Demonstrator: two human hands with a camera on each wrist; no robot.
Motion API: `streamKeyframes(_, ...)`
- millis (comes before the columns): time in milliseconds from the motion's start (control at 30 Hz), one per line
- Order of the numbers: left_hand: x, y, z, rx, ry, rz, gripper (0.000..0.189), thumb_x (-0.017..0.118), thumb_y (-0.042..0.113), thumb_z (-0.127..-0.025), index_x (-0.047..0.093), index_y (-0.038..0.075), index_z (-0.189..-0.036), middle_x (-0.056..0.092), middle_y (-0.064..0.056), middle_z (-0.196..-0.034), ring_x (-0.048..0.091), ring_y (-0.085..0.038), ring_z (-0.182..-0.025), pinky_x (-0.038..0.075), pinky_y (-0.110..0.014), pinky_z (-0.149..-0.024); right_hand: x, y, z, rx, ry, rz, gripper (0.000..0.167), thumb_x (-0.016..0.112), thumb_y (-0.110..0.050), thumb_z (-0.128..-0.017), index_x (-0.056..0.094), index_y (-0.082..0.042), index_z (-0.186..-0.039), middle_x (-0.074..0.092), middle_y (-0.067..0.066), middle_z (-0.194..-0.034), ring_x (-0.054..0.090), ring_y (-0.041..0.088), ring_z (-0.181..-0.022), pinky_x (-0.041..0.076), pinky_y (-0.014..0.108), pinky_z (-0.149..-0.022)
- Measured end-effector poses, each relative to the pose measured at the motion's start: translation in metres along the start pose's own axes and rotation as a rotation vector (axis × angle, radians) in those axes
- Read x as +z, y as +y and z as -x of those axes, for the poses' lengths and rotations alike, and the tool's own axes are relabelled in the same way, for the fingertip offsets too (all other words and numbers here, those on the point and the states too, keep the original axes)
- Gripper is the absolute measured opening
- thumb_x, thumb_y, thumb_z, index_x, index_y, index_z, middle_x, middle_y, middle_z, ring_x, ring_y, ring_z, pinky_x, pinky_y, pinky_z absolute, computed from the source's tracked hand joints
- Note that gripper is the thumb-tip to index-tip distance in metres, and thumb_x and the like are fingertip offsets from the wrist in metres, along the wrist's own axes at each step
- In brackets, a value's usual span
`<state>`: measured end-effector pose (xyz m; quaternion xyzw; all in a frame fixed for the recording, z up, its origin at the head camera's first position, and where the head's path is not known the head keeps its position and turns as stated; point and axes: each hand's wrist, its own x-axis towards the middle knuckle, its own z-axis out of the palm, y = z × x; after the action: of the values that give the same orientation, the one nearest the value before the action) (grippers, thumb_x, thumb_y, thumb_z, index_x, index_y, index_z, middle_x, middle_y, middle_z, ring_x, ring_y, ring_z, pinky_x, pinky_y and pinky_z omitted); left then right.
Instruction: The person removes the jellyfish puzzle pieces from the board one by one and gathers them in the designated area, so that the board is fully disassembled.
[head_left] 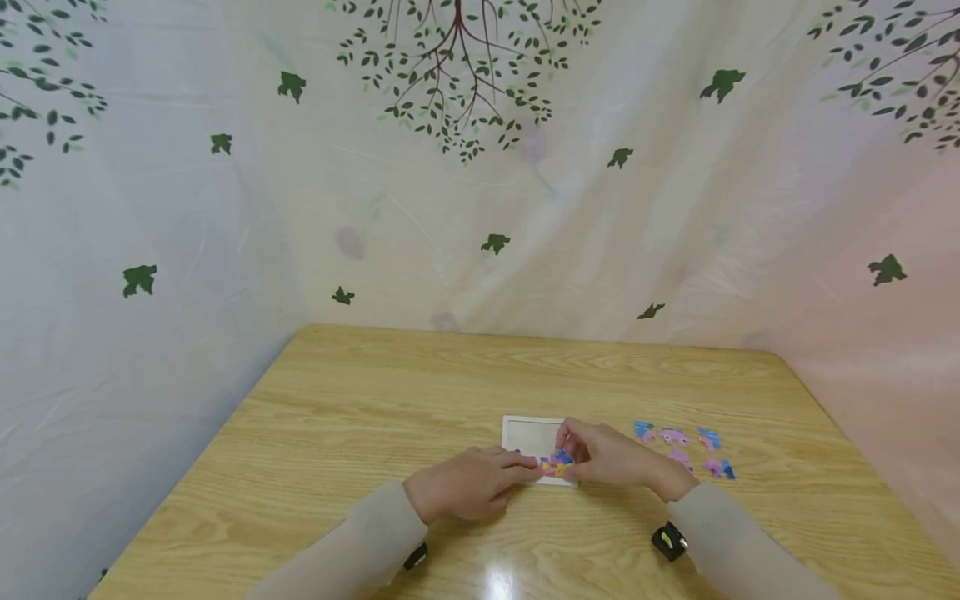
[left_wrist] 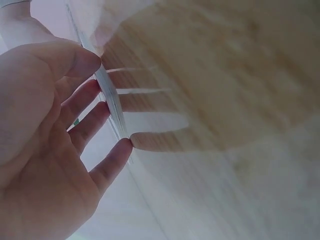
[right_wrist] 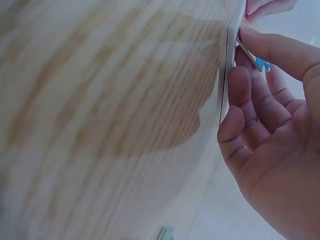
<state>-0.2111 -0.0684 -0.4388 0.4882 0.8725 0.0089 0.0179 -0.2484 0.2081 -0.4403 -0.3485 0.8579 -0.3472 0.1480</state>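
Observation:
A shallow white-rimmed puzzle tray (head_left: 534, 418) lies on the table, with joined pink, orange and yellow jigsaw pieces (head_left: 553, 471) along its near side. My left hand (head_left: 472, 482) lies over the tray's near left part, its extended fingertips touching the pieces. In the left wrist view, the left hand's fingers (left_wrist: 112, 165) meet the tray's thin edge (left_wrist: 114, 102). Between thumb and fingers, my right hand (head_left: 611, 454) pinches a blue jigsaw piece (head_left: 561, 457) low over the tray's right side. This piece (right_wrist: 261, 64) stands tilted in the right wrist view.
Several loose pink and blue jigsaw pieces (head_left: 674, 436) lie right of the tray, some partly behind the right forearm. The wooden table (head_left: 360, 400) reaches back to a pale curtain (head_left: 420, 208) with leaf prints. Small black devices (head_left: 669, 542) sit under both wrists.

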Motion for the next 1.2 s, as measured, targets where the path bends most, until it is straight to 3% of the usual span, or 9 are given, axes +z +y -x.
streamKeyframes(200, -0.001, -0.001, 0.001, 0.011, -0.001, 0.012, 0.045, 0.055, 0.023, -0.106, 0.053, 0.015, -0.150, 0.051, 0.002, -0.154, 0.049, -0.015, -0.139, 0.044, -0.032, -0.112, -0.002, 0.004, 0.003, -0.003, 0.019, -0.013, 0.024, 0.073, -0.015, -0.096, 0.055, -0.010, -0.110, 0.064, -0.002, -0.087, 0.059, 0.009, -0.077, 0.051, 0.025, -0.069)
streamKeyframes(433, 0.000, -0.001, 0.003, 0.045, 0.044, 0.019, 0.047, 0.059, 0.025, -0.103, 0.055, 0.015, -0.149, 0.055, -0.001, -0.151, 0.054, -0.019, -0.135, 0.047, -0.035, -0.108, -0.012, 0.013, 0.017, 0.005, 0.027, -0.035, 0.022, 0.068, -0.014, -0.099, 0.055, -0.009, -0.117, 0.062, 0.000, -0.089, 0.056, 0.008, -0.077, 0.049, 0.024, -0.067)
streamKeyframes(533, -0.001, 0.000, 0.003, 0.021, 0.019, 0.038, 0.049, 0.059, 0.027, -0.104, 0.052, 0.017, -0.151, 0.053, 0.000, -0.152, 0.052, -0.018, -0.137, 0.046, -0.036, -0.109, -0.018, 0.017, 0.027, 0.009, 0.027, -0.058, 0.023, 0.067, -0.014, -0.100, 0.055, -0.007, -0.118, 0.060, 0.000, -0.086, 0.053, 0.008, -0.073, 0.047, 0.023, -0.062)
streamKeyframes(767, -0.005, 0.003, 0.004, -0.064, -0.068, 0.086, 0.055, 0.057, 0.033, -0.104, 0.045, 0.024, -0.157, 0.046, 0.004, -0.158, 0.045, -0.016, -0.143, 0.045, -0.042, -0.110, -0.032, 0.033, 0.057, 0.022, 0.042, -0.032, 0.025, 0.067, -0.017, -0.101, 0.055, -0.005, -0.119, 0.062, -0.004, -0.085, 0.050, 0.002, -0.070, 0.044, 0.021, -0.059)
streamKeyframes(1000, -0.002, 0.001, 0.003, -0.048, -0.079, 0.095, 0.057, 0.056, 0.034, -0.106, 0.040, 0.024, -0.159, 0.042, 0.004, -0.161, 0.042, -0.016, -0.145, 0.044, -0.042, -0.111, -0.049, 0.051, 0.095, -0.014, 0.074, -0.082, 0.023, 0.063, -0.009, -0.102, 0.054, 0.000, -0.121, 0.068, 0.002, -0.091, 0.058, 0.007, -0.075, 0.049, 0.023, -0.061)
streamKeyframes(1200, -0.003, 0.002, 0.003, -0.051, -0.077, 0.090, 0.057, 0.056, 0.034, -0.106, 0.040, 0.024, -0.159, 0.042, 0.005, -0.161, 0.042, -0.015, -0.145, 0.044, -0.042, -0.111, -0.062, 0.065, 0.129, 0.038, 0.099, -0.093, 0.024, 0.062, -0.007, -0.101, 0.054, -0.001, -0.123, 0.068, 0.001, -0.091, 0.057, 0.007, -0.074, 0.047, 0.026, -0.058)
